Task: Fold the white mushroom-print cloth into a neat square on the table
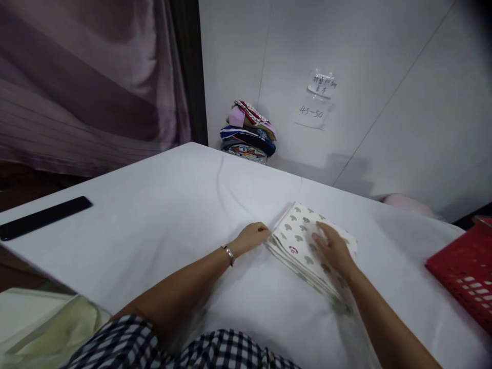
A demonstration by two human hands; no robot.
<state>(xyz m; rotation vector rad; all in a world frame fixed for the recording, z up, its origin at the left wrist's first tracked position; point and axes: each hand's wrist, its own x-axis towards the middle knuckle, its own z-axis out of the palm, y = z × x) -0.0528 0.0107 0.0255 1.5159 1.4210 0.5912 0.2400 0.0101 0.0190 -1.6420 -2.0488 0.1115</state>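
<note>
A folded white cloth (300,236) with a grey-brown mushroom print, plus small red and green motifs, lies on the white table (184,205). Its layers show along the near edge. My left hand (251,238), a silver bracelet on its wrist, has curled fingers closed at the cloth's left corner. My right hand (334,248) rests open on top of the cloth, with fingers stretched out toward its middle. Something translucent, like thin clear plastic, shows faintly around the cloth's near side and by my right forearm; its edges are hard to make out.
A black flat bar (46,218) lies at the table's left edge. Folded fabrics (249,133) are stacked beyond the far edge by the wall. A red perforated basket (467,271) stands at right. Handwritten papers (313,110) are on the wall; a mauve curtain (88,77) hangs at left.
</note>
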